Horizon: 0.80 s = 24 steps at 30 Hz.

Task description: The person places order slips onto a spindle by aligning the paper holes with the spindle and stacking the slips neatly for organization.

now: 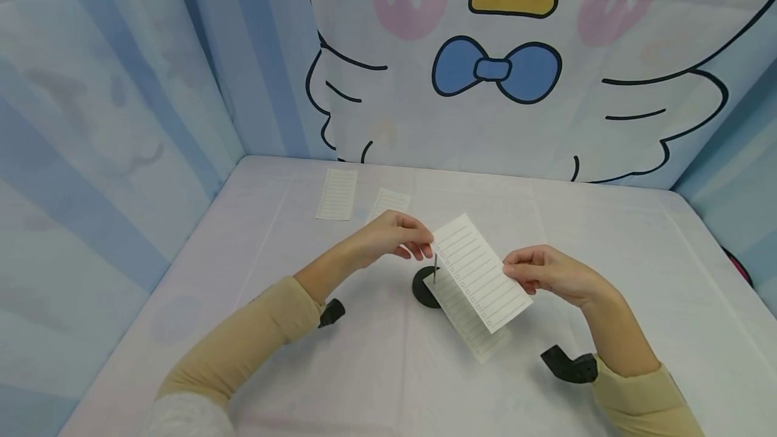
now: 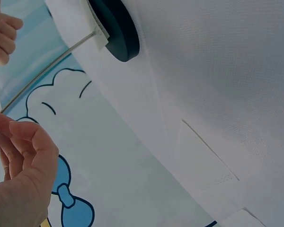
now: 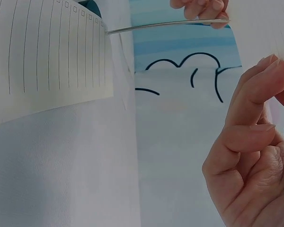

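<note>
Between my two hands a lined checklist sheet [image 1: 479, 272] is held up at a slant. My left hand [image 1: 391, 238] pinches its upper left corner, right by the tip of a thin metal spike [image 2: 47, 71]. On the sheet's right edge, my right hand [image 1: 555, 274] pinches the paper between thumb and fingers. The spike rises from a round black base [image 1: 423, 292] standing on the table. A second checklist sheet [image 3: 52, 56] is pierced near its end by the spike and lies low over the base, partly hidden by the upper sheet in the head view.
Two more lined sheets lie toward the back left of the white-covered table: one sheet [image 1: 336, 194] in full sight, the other sheet [image 1: 388, 202] partly behind my left hand. A printed cloth backdrop [image 1: 498, 133] stands behind the table. Black wrist mounts [image 1: 570, 364] show below the forearms.
</note>
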{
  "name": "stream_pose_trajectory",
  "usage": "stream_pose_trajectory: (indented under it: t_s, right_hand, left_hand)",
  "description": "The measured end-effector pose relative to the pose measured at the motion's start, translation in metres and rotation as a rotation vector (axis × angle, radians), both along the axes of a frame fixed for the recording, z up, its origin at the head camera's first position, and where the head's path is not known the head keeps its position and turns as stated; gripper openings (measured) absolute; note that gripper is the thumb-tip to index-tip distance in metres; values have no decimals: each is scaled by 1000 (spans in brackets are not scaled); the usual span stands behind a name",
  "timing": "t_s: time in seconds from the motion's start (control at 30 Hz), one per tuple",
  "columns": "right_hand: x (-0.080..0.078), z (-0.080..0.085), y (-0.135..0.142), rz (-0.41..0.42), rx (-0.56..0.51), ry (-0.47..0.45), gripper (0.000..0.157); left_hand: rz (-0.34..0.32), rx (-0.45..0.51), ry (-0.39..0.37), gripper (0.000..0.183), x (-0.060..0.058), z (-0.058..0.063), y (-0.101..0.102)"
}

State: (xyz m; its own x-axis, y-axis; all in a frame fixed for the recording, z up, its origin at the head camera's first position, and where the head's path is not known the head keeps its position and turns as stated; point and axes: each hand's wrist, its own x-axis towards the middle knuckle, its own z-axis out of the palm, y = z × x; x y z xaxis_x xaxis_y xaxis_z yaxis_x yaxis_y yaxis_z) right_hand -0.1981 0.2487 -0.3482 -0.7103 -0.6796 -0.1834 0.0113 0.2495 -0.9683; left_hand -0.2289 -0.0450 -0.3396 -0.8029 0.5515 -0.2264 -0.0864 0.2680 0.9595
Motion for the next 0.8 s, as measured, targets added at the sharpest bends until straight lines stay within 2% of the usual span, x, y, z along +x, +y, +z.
stream_pose_trajectory:
  t_s: [0.27, 0.57, 0.67, 0.8]
  right_hand:
    - [-1, -3, -1, 2, 2, 4, 18]
    - [-2, -10, -3, -40, 62, -7, 13]
    - [-3, -14, -2, -44, 73, -12, 12]
    - [-3, -21, 0, -44, 110, -27, 13]
  left_hand:
    - [2, 10, 2, 19, 0, -1, 0]
    - [15, 29, -17, 18, 0, -4, 2]
    - [27, 2, -18, 18, 0, -11, 2]
    - [29, -65, -53, 17, -1, -29, 3]
